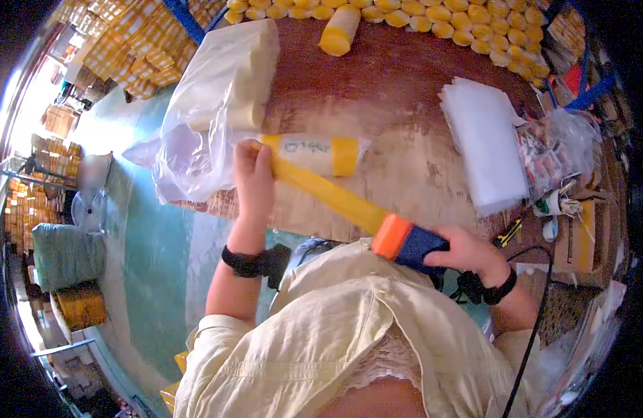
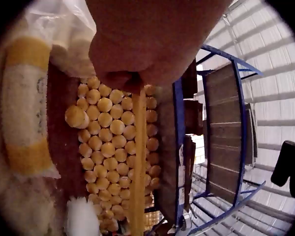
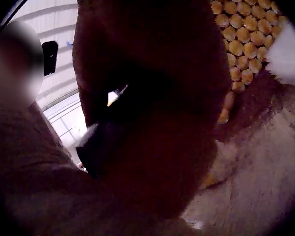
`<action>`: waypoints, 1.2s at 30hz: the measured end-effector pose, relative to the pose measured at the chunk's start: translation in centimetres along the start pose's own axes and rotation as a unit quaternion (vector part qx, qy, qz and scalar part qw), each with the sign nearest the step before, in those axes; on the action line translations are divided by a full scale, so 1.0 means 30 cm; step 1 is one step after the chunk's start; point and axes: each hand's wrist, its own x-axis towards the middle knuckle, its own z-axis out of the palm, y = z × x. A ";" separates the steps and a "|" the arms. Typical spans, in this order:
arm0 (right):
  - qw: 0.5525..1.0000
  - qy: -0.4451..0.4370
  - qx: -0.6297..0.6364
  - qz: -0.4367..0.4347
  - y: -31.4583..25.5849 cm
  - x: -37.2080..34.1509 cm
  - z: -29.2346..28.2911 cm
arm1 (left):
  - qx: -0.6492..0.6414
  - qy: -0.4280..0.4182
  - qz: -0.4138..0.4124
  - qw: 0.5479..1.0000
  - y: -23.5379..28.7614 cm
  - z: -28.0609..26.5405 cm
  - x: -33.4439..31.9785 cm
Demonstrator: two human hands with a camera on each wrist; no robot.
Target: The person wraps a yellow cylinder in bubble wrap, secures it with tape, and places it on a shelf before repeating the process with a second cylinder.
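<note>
One yellow tape strip (image 1: pixel 328 195) (head) runs from pinching left hand (image 1: pixel 254 174) to orange-and-blue tape dispenser (image 1: pixel 411 242), gripped by right hand (image 1: pixel 468 252), near yellow-banded bundle (image 1: pixel 309 148) on table (image 1: pixel 391 122) | left wrist: strip meets left hand, stacked bundles (image 2: pixel 117 127) behind | right wrist: too dark to tell grip

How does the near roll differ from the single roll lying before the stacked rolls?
The near roll lies crosswise; the single roll points its end toward the camera. The near roll shows handwriting; the single roll shows none. Both lie on the table and show yellow.
</note>
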 end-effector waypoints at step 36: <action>0.988 -0.007 -0.014 0.153 -0.274 0.451 -0.060 | -0.116 0.064 -0.110 0.985 -0.482 -0.195 0.266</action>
